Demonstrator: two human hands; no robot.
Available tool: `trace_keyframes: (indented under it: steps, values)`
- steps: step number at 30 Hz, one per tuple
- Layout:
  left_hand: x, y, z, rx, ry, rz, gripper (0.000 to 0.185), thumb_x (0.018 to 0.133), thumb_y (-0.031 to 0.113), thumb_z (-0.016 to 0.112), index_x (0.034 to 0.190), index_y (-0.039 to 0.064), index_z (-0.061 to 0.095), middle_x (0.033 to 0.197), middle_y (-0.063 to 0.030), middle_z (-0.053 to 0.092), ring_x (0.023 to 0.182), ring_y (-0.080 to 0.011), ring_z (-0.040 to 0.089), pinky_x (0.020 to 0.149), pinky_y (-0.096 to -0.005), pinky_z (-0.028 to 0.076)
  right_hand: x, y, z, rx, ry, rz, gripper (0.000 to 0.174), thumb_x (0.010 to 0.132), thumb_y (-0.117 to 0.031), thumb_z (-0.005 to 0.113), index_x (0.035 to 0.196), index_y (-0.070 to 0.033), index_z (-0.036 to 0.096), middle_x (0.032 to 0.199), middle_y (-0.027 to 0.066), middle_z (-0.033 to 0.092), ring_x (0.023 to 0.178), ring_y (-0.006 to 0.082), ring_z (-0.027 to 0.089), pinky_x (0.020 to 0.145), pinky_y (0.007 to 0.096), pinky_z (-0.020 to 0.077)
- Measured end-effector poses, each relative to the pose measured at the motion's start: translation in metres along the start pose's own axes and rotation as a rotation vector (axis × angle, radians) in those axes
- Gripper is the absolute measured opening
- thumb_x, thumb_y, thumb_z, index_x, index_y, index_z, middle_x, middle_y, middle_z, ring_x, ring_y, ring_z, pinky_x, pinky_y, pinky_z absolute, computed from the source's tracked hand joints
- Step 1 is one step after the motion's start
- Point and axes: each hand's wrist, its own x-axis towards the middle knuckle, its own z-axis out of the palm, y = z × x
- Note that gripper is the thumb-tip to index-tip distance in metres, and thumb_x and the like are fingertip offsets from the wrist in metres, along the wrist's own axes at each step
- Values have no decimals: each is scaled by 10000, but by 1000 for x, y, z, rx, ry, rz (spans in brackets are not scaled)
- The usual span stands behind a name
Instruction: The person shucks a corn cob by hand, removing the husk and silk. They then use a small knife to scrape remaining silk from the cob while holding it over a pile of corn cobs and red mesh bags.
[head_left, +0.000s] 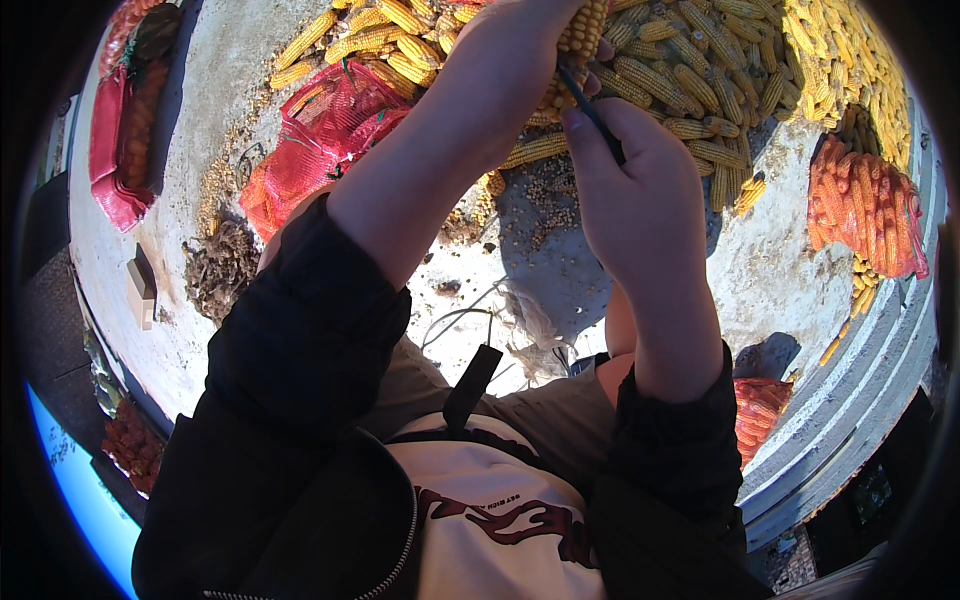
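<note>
My left hand (525, 41) holds an ear of yellow corn (584, 28) at the top of the view, its fingertips showing on the far side. A thin dark tool (585, 103) sits in my right hand (641, 172), with my thumb laid along it. The tool's tip meets the ear near its middle; its exact kind is hard to tell. Beyond both hands spreads a heap of corn ears (694, 67). Below them, loose kernels (551, 199) lie scattered on the pale concrete floor (739, 277).
Left of my arms lies a red mesh bag (322, 124), with dry brown husk matter (221, 262) nearby. Filled mesh sacks of corn stand at the right (866, 206) and far left (135, 135). Concrete steps (862, 382) edge the right side. A small box (140, 289) rests at left.
</note>
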Motion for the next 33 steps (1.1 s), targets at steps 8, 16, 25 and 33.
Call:
trace_keyframes:
  steps: [8,16,25,33]
  values:
    - [0,-1,0,25,-3,10,390,1117,298,419,1019,19,673,903,-67,679,802,-141,600,742,-290,476,-1,0,1,23,-13,33,233,1016,-201,661,941,18,682,713,136,606,617,242,577,593,382,448]
    - [-14,11,10,35,61,-24,384,1123,300,415,1064,11,660,923,-67,671,816,-154,600,779,-315,488,0,-1,1,18,-1,24,244,1007,-200,658,912,24,670,730,200,631,614,327,625,602,425,476]
    - [-8,14,13,40,105,-76,392,1128,296,397,1058,6,651,925,-70,663,812,-149,594,763,-308,489,0,-2,2,31,-22,50,251,1011,-210,654,920,23,676,733,199,639,619,328,631,609,424,482]
    - [-5,4,0,-42,17,-46,393,1127,291,384,1030,20,651,881,-58,650,754,-137,581,700,-288,478,0,-4,4,23,-26,33,249,1011,-219,658,941,18,687,752,200,658,652,335,657,630,429,499]
